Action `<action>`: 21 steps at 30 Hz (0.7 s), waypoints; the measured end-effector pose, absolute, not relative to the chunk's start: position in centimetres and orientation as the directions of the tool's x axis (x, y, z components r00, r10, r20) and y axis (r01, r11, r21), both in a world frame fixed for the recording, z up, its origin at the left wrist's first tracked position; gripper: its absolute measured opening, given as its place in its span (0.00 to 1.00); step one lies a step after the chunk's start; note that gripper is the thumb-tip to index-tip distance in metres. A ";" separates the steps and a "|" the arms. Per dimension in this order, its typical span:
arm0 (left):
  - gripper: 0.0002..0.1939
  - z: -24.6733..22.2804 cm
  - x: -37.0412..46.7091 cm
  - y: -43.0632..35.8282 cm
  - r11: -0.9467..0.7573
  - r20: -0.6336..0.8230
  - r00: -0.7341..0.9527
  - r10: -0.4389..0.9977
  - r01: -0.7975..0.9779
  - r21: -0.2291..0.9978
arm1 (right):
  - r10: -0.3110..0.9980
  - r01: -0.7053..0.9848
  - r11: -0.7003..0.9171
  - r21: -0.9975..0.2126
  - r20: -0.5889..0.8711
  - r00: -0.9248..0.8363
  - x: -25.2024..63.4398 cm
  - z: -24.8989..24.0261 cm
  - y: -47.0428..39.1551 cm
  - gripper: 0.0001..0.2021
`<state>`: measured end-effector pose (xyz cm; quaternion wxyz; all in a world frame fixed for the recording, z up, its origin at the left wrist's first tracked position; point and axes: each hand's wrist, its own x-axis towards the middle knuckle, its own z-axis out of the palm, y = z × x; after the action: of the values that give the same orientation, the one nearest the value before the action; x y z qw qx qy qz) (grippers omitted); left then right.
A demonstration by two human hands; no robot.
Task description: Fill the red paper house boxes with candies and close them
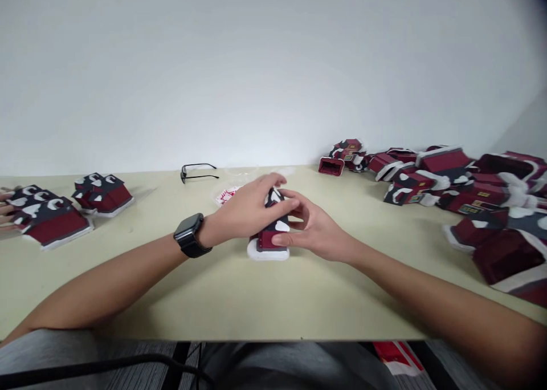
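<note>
A small model house (265, 240) with dark red walls, a dark grey roof with white snow patches and a white base stands upright on the table (205, 299) in front of me. My left hand (245, 207) lies over its roof from the left, thumb across the front and fingers curled behind. From the right, my right hand (318, 230) grips its side, with the thumb on the front wall. Much of the roof is hidden by my hands. Just behind my left hand sits a clear dish (225, 195) with small red and white pieces.
Several similar houses (453, 185) lie in a heap on the right, some on their sides with hollow undersides showing. At the left stand more houses (105, 195), and another person's hand (5, 210) touches a row of them. Black glasses (199, 173) rest near the wall.
</note>
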<state>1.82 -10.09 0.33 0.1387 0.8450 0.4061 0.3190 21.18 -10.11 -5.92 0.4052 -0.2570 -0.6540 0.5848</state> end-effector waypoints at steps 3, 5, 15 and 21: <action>0.22 -0.3 -0.6 -11.6 -0.610 0.322 0.519 0.792 0.696 0.379 | 0.753 -0.120 0.208 -0.971 0.237 -0.614 20.9 -6.2 -11.0 0.47; 0.21 -0.9 -2.8 -12.5 -0.632 0.357 0.528 0.771 0.705 0.323 | 0.716 -0.082 0.258 -0.963 0.248 -0.653 20.9 -6.2 -11.4 0.43; 0.35 0.0 -20.3 -15.1 -0.274 0.205 0.254 0.945 0.959 0.074 | 0.862 -0.004 0.273 -0.962 0.246 -0.443 22.9 -5.7 -8.8 0.29; 0.36 1.8 -30.4 -18.3 0.131 0.305 -0.126 0.944 0.991 0.003 | 0.887 0.002 0.224 -0.975 0.203 -0.414 23.3 -6.3 -8.0 0.29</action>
<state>-30.38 -18.32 1.84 -0.1152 0.6510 0.7433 0.1026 23.26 -8.02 -6.30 0.4229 -0.3378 -0.6582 0.5233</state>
